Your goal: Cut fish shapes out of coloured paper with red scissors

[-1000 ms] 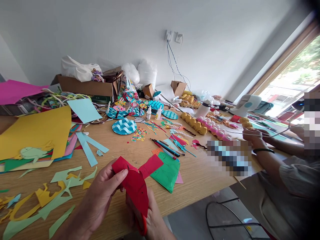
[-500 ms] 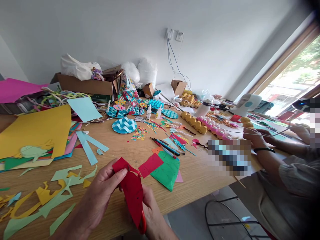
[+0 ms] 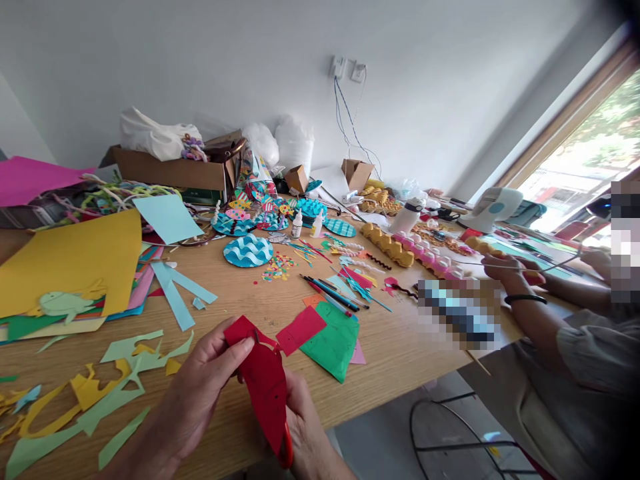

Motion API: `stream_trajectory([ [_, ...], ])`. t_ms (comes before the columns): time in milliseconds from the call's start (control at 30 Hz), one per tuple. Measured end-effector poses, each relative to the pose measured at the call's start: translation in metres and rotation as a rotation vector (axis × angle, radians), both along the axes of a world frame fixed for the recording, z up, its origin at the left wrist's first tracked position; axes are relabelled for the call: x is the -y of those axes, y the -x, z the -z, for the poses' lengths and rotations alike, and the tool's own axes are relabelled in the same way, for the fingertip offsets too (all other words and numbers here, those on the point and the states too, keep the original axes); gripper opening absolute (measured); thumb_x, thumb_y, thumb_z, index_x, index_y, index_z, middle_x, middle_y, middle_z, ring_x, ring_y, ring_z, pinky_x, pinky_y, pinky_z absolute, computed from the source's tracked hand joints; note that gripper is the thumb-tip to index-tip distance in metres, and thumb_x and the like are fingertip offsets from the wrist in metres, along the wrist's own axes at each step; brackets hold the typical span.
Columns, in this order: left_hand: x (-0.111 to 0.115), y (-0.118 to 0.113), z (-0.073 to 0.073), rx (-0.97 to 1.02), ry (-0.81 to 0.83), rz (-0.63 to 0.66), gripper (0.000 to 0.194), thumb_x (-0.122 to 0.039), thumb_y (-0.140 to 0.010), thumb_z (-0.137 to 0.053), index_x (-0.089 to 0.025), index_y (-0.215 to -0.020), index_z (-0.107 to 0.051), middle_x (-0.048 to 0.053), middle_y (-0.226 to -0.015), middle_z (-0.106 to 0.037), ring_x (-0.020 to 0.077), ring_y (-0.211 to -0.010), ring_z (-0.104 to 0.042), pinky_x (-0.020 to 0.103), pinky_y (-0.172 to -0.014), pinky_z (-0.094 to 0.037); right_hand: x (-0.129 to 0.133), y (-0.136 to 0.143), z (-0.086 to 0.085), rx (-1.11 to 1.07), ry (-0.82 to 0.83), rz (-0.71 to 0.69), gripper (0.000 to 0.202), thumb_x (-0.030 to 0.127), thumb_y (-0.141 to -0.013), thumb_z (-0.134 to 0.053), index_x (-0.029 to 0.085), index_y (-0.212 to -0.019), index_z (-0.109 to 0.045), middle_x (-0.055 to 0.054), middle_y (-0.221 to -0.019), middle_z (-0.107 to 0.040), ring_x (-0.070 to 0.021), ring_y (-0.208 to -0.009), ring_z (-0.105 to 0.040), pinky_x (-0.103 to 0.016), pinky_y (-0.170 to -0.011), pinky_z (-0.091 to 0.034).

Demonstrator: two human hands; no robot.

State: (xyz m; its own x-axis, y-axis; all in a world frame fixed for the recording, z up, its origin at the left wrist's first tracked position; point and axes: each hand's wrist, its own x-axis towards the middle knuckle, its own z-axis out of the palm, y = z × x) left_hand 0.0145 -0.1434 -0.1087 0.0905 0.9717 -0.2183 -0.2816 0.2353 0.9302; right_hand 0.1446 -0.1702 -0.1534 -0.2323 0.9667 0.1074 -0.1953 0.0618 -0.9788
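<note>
Between thumb and fingers my left hand (image 3: 213, 373) pinches a piece of red paper (image 3: 265, 393) by its upper left part. My right hand (image 3: 307, 427) is closed around scissors with red-orange handles (image 3: 287, 448), below and behind the paper. A bit of dark blade shows at the cut near the top of the sheet; the rest is hidden. A narrow red strip curls off to the right there. Just beyond, a small red paper piece (image 3: 301, 330) lies partly over green paper (image 3: 333, 340) marked with drawn lines.
Green and yellow paper scraps (image 3: 100, 393) cover the left front. Behind them is a stack of coloured sheets (image 3: 75, 260). Several pens (image 3: 330, 293), glue bottles (image 3: 297, 225) and a wavy blue disc (image 3: 249, 251) lie farther back. At right, another person's hands (image 3: 505, 273) work.
My hands, the red paper and the scissors look almost unmoved. At right, the other person's hands have shifted slightly left and down.
</note>
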Motion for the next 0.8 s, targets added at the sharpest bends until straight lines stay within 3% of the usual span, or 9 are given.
stream_trajectory([
  [367,-0.001,-0.002,-0.003,0.029,0.025,-0.026,0.017,-0.035,-0.067,-0.078,-0.02,-0.069,-0.07,-0.001,-0.063,-0.071,0.016,-0.065,-0.058,0.024,-0.063,-0.047,0.0,0.0,0.006,-0.022,-0.003,-0.011,0.049,0.063,-0.079,-0.063,0.016,-0.086,-0.074,-0.004,-0.073,-0.059,-0.0213,-0.078,-0.05,-0.026,-0.068,-0.044],
  [567,0.0,-0.002,-0.004,0.043,0.026,-0.028,0.016,-0.033,-0.065,-0.08,-0.021,-0.066,-0.07,-0.005,-0.057,-0.068,0.0136,-0.061,-0.055,0.021,-0.06,-0.045,-0.003,0.0,-0.006,-0.018,0.006,-0.061,0.05,0.063,-0.08,-0.062,0.014,-0.073,-0.072,0.001,-0.065,-0.046,-0.0137,-0.064,-0.034,-0.022,-0.057,-0.033],
  [800,0.002,0.001,-0.004,0.055,0.07,-0.009,0.016,-0.032,-0.064,-0.081,-0.021,-0.068,-0.071,-0.005,-0.062,-0.071,0.0126,-0.063,-0.056,0.02,-0.061,-0.046,-0.002,-0.002,-0.008,0.015,-0.004,-0.066,0.047,0.059,-0.086,-0.057,0.014,-0.073,-0.067,0.001,-0.068,-0.045,-0.014,-0.067,-0.037,-0.022,-0.06,-0.037],
])
